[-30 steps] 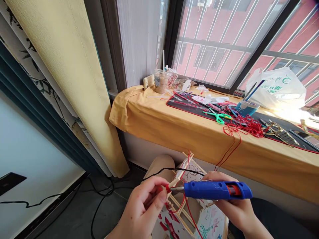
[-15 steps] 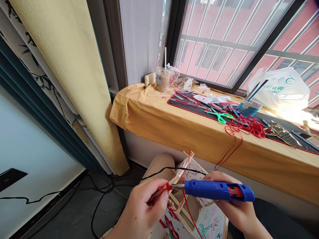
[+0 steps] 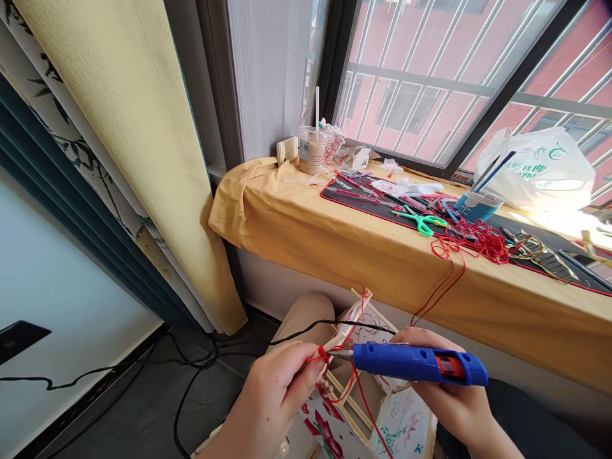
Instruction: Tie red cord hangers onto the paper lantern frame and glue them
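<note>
My left hand (image 3: 270,401) pinches a corner of a wooden stick frame (image 3: 349,408), where a red string knot (image 3: 324,354) is tied around the joint. My right hand (image 3: 447,395) grips a blue hot glue gun (image 3: 415,362), its metal nozzle (image 3: 342,352) pointing at the knot with a small gap between them. Paper panels painted in red and green (image 3: 406,424) are fixed to the frame. A black cord (image 3: 325,325) runs from the glue gun's side across the frame, and loose red string hangs down through it.
Above my hands, a yellow cloth (image 3: 335,255) covers a windowsill holding a black mat (image 3: 368,204), green scissors (image 3: 421,223), a red string tangle (image 3: 473,242), a plastic cup with straw (image 3: 310,150) and a white plastic bag (image 3: 535,169). Black cables (image 3: 191,376) lie on the floor.
The glue gun's nozzle has drawn back slightly to the right, leaving a small gap at the knot. Red string now shows looped around the stick joint under my left fingers.
</note>
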Motion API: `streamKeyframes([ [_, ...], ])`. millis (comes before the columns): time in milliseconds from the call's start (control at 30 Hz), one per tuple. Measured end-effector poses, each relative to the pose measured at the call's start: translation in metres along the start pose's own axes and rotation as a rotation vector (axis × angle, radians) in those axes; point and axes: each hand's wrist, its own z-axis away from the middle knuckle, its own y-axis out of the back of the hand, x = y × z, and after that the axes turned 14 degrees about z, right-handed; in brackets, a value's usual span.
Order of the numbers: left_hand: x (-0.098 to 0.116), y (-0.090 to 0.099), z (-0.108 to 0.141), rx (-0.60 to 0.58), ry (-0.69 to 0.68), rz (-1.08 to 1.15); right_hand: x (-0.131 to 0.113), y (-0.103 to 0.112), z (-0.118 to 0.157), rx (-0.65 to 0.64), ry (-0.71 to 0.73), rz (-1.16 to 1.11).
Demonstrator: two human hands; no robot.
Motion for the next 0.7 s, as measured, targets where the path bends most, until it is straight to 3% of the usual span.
streamKeyframes([
  [333, 0.001, 0.000, 0.000, 0.026, -0.047, -0.038, -0.006, 0.003, -0.002, 0.004, -0.007, 0.044],
  [700, -0.002, -0.003, 0.002, 0.120, -0.120, -0.095, -0.017, -0.002, 0.004, 0.026, -0.287, -0.040],
])
